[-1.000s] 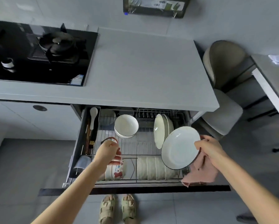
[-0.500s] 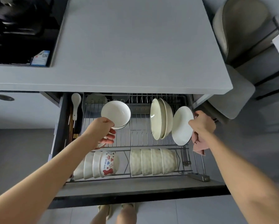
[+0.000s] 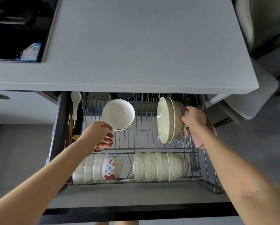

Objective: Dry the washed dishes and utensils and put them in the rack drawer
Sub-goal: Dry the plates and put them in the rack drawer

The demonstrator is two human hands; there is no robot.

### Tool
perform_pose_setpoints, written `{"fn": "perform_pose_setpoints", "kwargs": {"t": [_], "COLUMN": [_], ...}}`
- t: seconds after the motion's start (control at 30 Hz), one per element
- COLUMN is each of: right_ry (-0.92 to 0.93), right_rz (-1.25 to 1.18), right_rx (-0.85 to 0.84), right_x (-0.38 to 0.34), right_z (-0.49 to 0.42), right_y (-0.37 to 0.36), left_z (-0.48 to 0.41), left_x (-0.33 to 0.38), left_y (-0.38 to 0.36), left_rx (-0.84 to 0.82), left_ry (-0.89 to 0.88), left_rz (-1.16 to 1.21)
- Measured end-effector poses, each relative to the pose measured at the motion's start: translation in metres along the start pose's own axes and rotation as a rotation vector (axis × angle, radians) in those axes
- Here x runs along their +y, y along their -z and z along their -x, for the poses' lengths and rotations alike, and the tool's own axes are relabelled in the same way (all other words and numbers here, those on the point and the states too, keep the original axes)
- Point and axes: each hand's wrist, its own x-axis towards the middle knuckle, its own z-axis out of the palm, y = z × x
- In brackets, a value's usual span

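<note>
- Slotting a plate into the rack looks like the step in hand. Your right hand grips its dark rim, fingers curled over the edge, with a pink cloth bunched under the palm. The plate stands on edge against the upright plates just left of those fingers.
- Your left hand has its fingers curled round a small patterned cup, mostly hidden under the palm.
- If you let go before the rim sits between the wires, the plate may tip or knock its neighbours and chip.
- The cloth hangs by the rack's right edge. It could snag on a wire or get trapped behind the plate.
- While you watch the right side, the cup could bump the shallow bowls just beyond your left fingers.
- The rack drawer stands open under the counter. Nearer you than both hands lie two rows of bowls on their sides: a bear-printed row below the left and a textured row below the right.
- The side slot, left of your left hand, holds a spoon and chopsticks.
</note>
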Motion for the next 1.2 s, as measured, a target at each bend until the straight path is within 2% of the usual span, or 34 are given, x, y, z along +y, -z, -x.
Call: {"fn": "perform_pose_setpoints", "kwargs": {"t": [0.13,0.27,0.57,0.87,1.0,1.1,1.2], "right_ry": [0.057,0.023,-0.039,0.018,0.068,0.205,0.459], "right_rz": [-0.080,-0.293,-0.523,-0.309,0.025,0.156,0.182], "right_rx": [-0.200,-0.427,-0.435,-0.262,-0.199,-0.204,-0.320], "right_x": [0.001,-0.001,0.023,0.024,0.004,-0.036,-0.092], "right_z": [-0.003,-0.007,-0.013,0.013,0.044,0.083,0.134], "right_y": [0.015,0.022,0.008,0.016,0.041,0.071,0.098], "left_z": [-0.001,-0.002,0.001,0.016,0.028,0.043,0.062], "left_x": [-0.003,-0.005,-0.005,-0.004,-0.001,-0.003,-0.012], "left_y": [-0.002,-0.005,-0.009,-0.001,0.009,0.022,0.038], "left_rx": [0.005,0.005,0.007,0.013,0.025,0.004,-0.028], "left_ry": [0.012,0.023,0.011,0.008,-0.011,-0.066,-0.233], "left_rz": [-0.010,-0.021,-0.059,-0.002,0.028,0.034,-0.060]}}
